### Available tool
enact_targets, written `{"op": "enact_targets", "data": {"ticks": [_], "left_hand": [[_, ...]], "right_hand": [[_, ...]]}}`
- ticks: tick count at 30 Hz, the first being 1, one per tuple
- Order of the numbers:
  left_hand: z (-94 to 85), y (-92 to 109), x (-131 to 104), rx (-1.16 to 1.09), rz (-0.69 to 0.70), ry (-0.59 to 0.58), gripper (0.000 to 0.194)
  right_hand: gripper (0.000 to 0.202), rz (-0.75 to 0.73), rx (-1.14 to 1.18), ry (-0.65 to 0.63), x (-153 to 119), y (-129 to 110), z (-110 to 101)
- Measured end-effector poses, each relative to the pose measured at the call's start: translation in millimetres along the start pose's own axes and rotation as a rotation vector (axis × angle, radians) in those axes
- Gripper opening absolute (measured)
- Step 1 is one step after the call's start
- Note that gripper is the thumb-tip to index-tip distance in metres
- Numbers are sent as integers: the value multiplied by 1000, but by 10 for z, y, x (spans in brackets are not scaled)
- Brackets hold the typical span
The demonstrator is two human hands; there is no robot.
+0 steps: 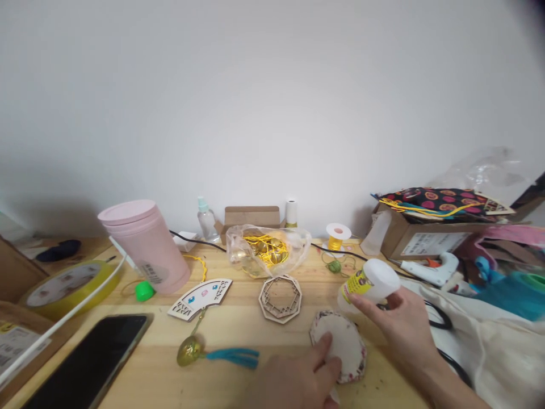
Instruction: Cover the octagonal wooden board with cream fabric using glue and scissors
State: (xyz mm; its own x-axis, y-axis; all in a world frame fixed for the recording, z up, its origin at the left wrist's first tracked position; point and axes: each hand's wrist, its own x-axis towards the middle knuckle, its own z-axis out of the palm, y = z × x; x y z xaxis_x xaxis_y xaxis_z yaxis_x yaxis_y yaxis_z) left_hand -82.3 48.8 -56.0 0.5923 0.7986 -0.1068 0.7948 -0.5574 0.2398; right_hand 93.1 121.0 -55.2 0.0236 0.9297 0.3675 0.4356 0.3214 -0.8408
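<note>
Bottle (360, 286), yellow-labelled and white-capped, sits tilted in my right hand (404, 321), pinched between thumb and fingers; I can't tell whether its clear end touches the table. Just left of that grip and nearer me lies the fabric-edged octagonal disc (348, 347), pale face up, with fingers of my left hand (293, 378) over it. That hand is blurred, so I cannot tell whether it pinches or only rests. I read the step as handling the bottle while steadying the disc; next, I'd want that grip firm and the disc kept flat. Left of the disc, the octagonal lattice frame (264, 309) is near enough to be knocked. Beyond the right grip lie the tangled green thread (334, 266) and the yellow-cord spool (335, 244); to its right, the glue gun (432, 270) and white cloth (506, 329) would crowd a sideways swing.
</note>
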Motion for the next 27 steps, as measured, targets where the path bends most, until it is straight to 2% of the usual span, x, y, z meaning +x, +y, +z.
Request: {"op": "enact_targets", "data": {"ticks": [5,11,16,20,24,27], "left_hand": [[-3,10,-7,11,-5,-22,45],[61,-20,-24,-50,26,126,39],[37,-20,-15,11,20,69,39],[25,-19,-8,4,27,73,39],[28,-27,-8,4,32,53,39],[36,-38,-15,-27,47,90,38]], "right_hand": [[23,-31,-50,-46,27,-60,-88],[23,2,-1,-60,9,-65,-69],[23,3,12,-90,32,-87,-89],[23,-36,-55,-96,50,-109,-143],[24,3,11,-133,33,-93,-119],[25,-7,35,-146,40,-82,-122]]}}
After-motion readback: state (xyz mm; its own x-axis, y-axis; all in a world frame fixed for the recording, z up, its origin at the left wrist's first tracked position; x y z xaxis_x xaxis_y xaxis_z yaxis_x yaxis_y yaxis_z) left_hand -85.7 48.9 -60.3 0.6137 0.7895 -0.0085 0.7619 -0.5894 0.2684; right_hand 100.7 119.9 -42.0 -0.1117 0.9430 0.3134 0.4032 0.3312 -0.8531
